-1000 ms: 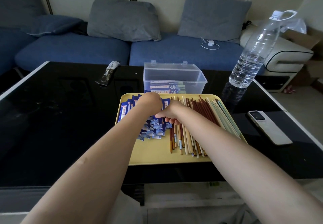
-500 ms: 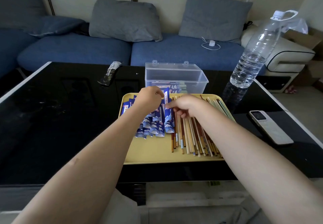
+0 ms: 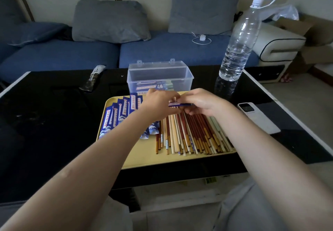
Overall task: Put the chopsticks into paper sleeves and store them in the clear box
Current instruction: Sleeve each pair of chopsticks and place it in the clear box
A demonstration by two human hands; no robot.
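A yellow tray (image 3: 144,158) lies on the black table. Blue paper sleeves (image 3: 119,112) are fanned over its left half and several loose chopsticks (image 3: 194,133) of brown, cream and pale green lie on its right half. Above the tray's far edge my left hand (image 3: 158,104) and my right hand (image 3: 203,103) hold one blue sleeve (image 3: 178,104) between them, level and edge-on. Whether chopsticks are inside it is hidden by my fingers. The clear box (image 3: 160,76) stands open just behind the tray with filled sleeves lying at its bottom.
A large water bottle (image 3: 239,40) stands at the table's back right. A white phone (image 3: 257,119) lies to the right of the tray. A dark wrapper (image 3: 93,77) lies at the back left. A blue sofa with grey cushions runs behind the table.
Both hands have risen from the sleeve pile and moved toward the tray's far edge. One blue sleeve has come up with them and is now held level between them.
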